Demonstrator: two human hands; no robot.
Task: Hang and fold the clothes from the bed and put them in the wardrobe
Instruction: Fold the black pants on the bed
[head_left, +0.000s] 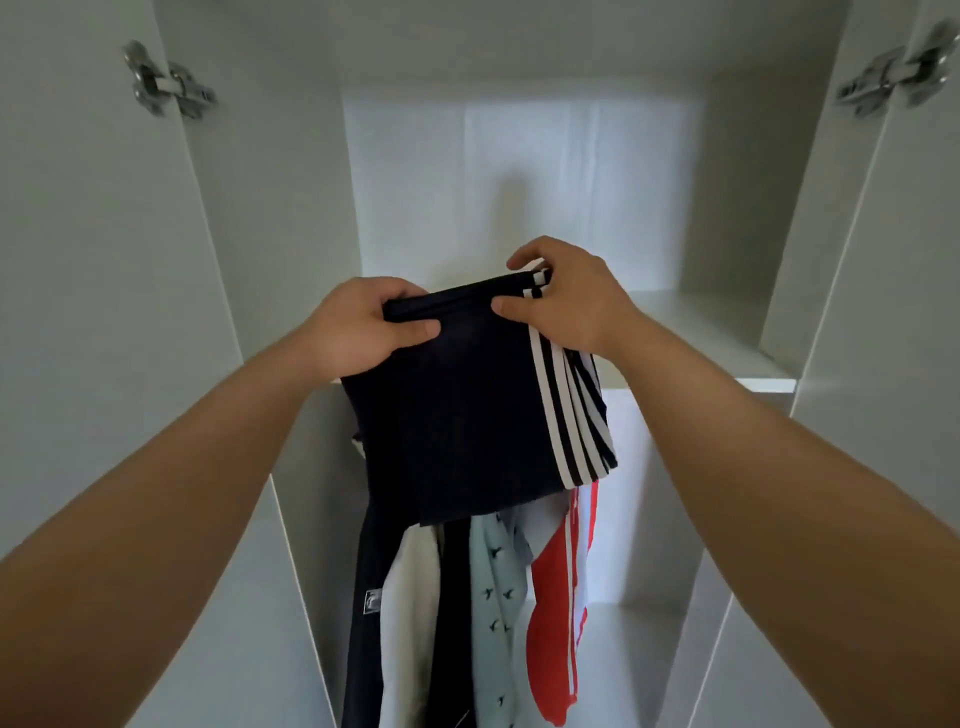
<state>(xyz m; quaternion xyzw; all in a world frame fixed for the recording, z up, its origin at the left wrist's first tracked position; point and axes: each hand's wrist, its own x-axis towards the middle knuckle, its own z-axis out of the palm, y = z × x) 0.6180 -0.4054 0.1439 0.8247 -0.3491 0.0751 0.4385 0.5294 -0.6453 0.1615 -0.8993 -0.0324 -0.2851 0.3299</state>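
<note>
A folded dark navy garment with white side stripes hangs in front of the open white wardrobe, level with its upper shelf. My left hand grips the garment's top left corner. At the top right corner, by the stripes, my right hand pinches the folded edge. The garment's lower part drapes down over the shelf's front edge.
Several clothes hang below the shelf: a dark piece, a pale green patterned shirt, a red and white garment. Both wardrobe doors stand open, with metal hinges at the left and right.
</note>
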